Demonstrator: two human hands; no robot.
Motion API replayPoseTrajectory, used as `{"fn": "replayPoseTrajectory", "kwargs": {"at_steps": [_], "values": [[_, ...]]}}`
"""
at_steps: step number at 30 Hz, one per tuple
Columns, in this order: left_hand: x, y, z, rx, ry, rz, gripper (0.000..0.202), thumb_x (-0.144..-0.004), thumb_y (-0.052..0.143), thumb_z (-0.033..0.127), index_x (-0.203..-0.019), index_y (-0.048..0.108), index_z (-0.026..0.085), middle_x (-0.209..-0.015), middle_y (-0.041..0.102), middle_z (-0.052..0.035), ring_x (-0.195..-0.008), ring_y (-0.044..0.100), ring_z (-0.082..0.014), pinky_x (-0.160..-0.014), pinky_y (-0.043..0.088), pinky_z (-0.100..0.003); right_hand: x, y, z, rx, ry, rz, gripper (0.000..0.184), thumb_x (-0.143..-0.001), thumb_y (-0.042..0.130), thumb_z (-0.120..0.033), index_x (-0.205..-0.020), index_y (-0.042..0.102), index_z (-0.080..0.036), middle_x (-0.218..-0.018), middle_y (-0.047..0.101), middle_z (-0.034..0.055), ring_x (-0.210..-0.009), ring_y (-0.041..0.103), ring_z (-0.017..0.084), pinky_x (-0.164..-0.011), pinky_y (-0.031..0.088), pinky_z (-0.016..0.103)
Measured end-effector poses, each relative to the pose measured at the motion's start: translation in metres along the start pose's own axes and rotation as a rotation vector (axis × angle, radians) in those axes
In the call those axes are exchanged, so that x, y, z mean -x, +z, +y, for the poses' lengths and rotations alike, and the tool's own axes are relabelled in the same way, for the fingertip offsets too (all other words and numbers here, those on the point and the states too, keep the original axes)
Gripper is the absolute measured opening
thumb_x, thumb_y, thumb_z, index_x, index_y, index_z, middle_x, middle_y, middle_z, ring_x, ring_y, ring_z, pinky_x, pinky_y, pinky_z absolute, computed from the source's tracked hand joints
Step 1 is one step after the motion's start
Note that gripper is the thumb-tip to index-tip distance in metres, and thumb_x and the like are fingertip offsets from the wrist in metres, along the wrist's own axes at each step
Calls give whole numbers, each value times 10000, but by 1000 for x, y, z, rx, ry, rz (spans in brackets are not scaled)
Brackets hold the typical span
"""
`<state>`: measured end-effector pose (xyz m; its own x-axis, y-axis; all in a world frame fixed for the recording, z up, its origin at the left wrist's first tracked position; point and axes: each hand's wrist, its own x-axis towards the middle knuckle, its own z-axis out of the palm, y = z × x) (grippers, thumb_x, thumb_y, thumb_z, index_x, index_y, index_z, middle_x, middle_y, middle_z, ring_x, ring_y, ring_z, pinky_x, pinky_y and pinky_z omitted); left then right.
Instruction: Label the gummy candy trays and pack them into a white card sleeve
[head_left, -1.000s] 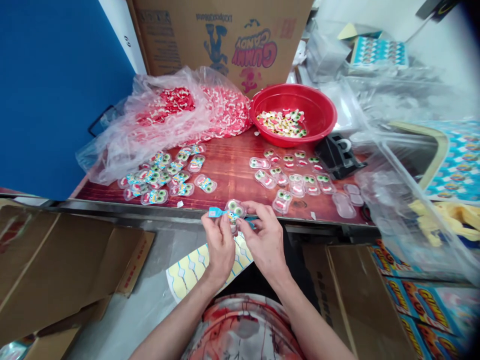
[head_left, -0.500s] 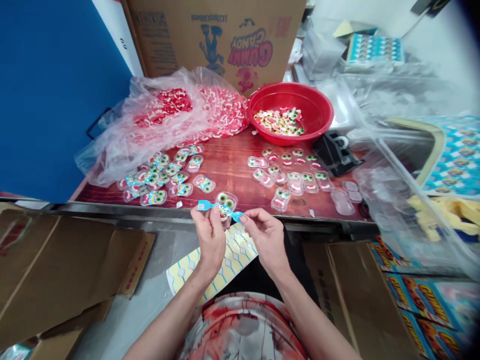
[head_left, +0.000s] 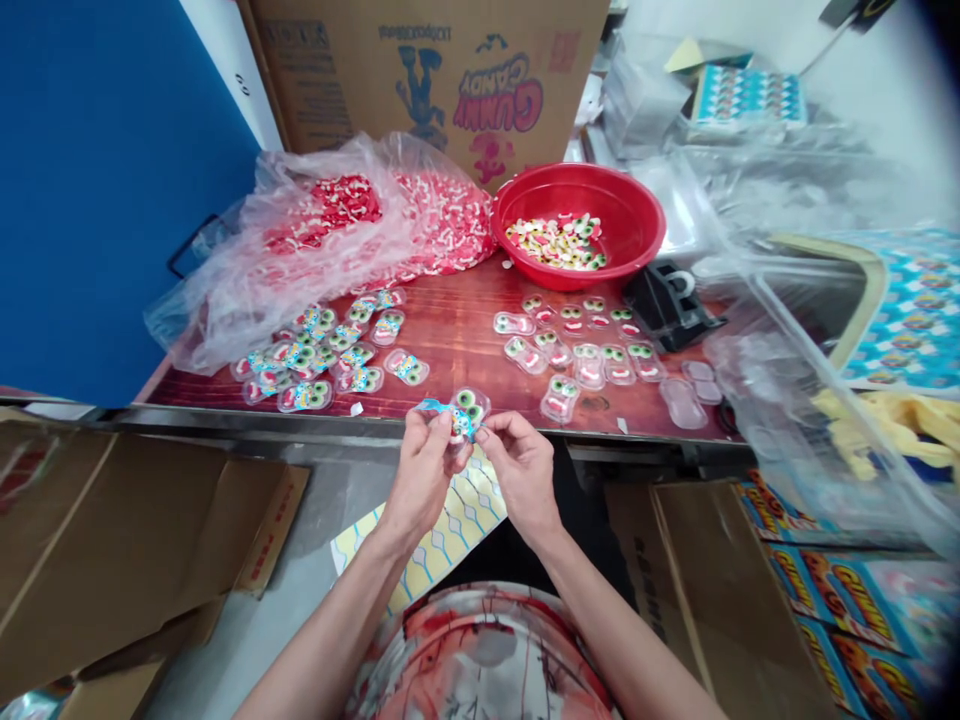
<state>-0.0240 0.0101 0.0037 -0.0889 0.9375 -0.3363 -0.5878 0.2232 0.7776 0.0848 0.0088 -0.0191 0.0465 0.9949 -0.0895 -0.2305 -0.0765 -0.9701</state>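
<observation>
Between my hands, just off the table's front edge, is a small clear plastic candy pack [head_left: 471, 402] with two green gummy eyes showing. My left hand [head_left: 425, 462] is closed on the pack's left side. A blue label strip [head_left: 433, 405] lies across its middle, one end sticking out on the left. The fingertips of my right hand [head_left: 517, 460] pinch the strip's right end against the pack's edge. Below, a yellow sticker sheet [head_left: 457, 530] with cut label outlines rests on my lap.
Labelled packs [head_left: 304, 355] lie heaped at left on the table; unlabelled packs [head_left: 589, 365] are spread at right beside a black tape dispenser [head_left: 671, 305]. Behind stand a red basin [head_left: 652, 225] of gummies and a plastic bag [head_left: 315, 270] of red-and-white pieces. Cardboard boxes [head_left: 247, 520] flank my legs.
The label strip, stretched out straight before, now bends around the pack on the right. My hands and the pack have shifted, with my right hand closer to the pack.
</observation>
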Motion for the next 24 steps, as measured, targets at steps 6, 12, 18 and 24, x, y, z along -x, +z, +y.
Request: {"fn": "replayPoseTrajectory", "kwargs": {"at_steps": [6, 12, 18, 24], "values": [[-1, -6, -1, -3, -119, -61, 435, -787, 812, 391, -883, 433, 201, -696, 514, 75, -481, 390, -13, -472, 275, -151, -4, 0, -4, 17, -6, 17, 217, -806, 758, -386, -793, 650, -199, -731, 666, -15, -667, 605, 131, -651, 501, 261], [-2, -12, 8, 85, -234, -185, 418, -715, 871, 348, -855, 524, 162, -652, 492, 63, -457, 327, -4, -431, 233, -146, -6, 5, -14, 7, 27, 3, 246, -740, 800, -336, -891, 654, -206, -762, 635, -24, -631, 582, 113, -602, 514, 246], [1, -21, 17, 21, -313, -311, 384, -683, 886, 286, -903, 595, 166, -652, 503, 50, -450, 343, -10, -406, 221, -145, -11, 1, -23, 124, -31, -143, 819, -655, 859, -296, -1383, 485, -286, -1214, 610, 67, -916, 627, 161, -756, 555, 301], [1, -26, 7, -47, -189, -245, 436, -729, 866, 313, -1068, 606, 225, -815, 619, 23, -456, 418, -12, -422, 296, -151, -24, -3, -31, 141, -5, -351, 772, -682, 836, -259, -1383, 511, -268, -1195, 651, 55, -1071, 641, 198, -960, 517, 397]]}}
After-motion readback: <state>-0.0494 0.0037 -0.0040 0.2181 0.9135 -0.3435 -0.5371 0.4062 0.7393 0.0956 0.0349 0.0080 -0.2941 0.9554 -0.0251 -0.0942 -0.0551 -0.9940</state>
